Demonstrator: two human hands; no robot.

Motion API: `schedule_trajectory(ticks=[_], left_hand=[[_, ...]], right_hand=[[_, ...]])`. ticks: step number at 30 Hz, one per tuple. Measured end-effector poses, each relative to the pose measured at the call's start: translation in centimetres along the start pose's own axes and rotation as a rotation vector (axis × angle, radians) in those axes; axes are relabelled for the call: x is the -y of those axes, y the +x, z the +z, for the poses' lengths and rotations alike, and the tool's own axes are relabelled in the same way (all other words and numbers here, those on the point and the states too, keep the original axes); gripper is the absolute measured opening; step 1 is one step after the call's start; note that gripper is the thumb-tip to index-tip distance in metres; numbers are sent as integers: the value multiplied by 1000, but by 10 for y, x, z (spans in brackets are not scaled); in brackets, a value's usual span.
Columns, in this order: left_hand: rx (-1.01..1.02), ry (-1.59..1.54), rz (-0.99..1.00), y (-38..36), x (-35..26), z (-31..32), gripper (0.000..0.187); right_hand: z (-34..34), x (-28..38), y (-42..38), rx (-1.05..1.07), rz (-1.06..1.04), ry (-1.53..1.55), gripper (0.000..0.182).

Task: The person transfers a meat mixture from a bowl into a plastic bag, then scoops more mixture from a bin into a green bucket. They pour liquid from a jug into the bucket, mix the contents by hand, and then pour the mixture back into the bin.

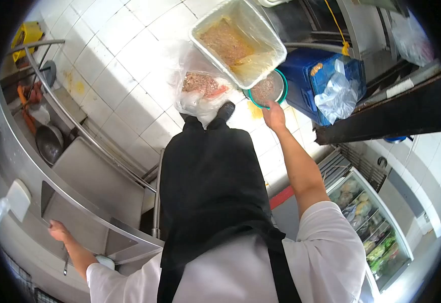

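My right hand [274, 117] is closed on the near rim of a round green-rimmed bowl [284, 89] with pinkish minced meat in it. The bowl sits right at the corner of a large white tub [196, 36], lined with clear plastic and holding minced meat in yellowish liquid. Left of the bowl, a clear plastic bag [182, 103] of minced meat lies on the floor by my shoes. Far to the left, my left hand [59, 230] is closed at the steel counter's edge, with a thin metal rod below it; I cannot tell what its fingers hold.
A blue bin [301, 76] with a plastic bag [337, 96] on it stands right of the bowl. The steel counter [92, 187] with a rail and a dark pan [50, 144] runs along the left. A glass-topped food case [372, 217] is at lower right.
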State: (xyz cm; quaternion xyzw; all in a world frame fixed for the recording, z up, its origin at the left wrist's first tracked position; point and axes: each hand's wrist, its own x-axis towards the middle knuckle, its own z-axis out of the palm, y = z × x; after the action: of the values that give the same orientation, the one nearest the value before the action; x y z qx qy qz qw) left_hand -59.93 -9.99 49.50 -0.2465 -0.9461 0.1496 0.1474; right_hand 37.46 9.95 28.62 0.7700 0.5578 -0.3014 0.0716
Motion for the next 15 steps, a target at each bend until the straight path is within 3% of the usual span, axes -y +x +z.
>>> schedule_trajectory(ticks=[2, 4, 7, 15], left_hand=[[-65, -202, -36, 14, -90, -71, 54], [-14, -163, 43, 40, -154, -111, 56], [-158, -192, 221, 60, -233, -136, 55], [-3, -280, 678, 7, -393, -211, 44]], right_hand=[[9, -8, 8, -35, 7, 50, 34], [18, -15, 16, -51, 23, 133, 33], [39, -29, 28, -30, 99, 228, 30], [80, -83, 55, 64, 312, 359, 34]])
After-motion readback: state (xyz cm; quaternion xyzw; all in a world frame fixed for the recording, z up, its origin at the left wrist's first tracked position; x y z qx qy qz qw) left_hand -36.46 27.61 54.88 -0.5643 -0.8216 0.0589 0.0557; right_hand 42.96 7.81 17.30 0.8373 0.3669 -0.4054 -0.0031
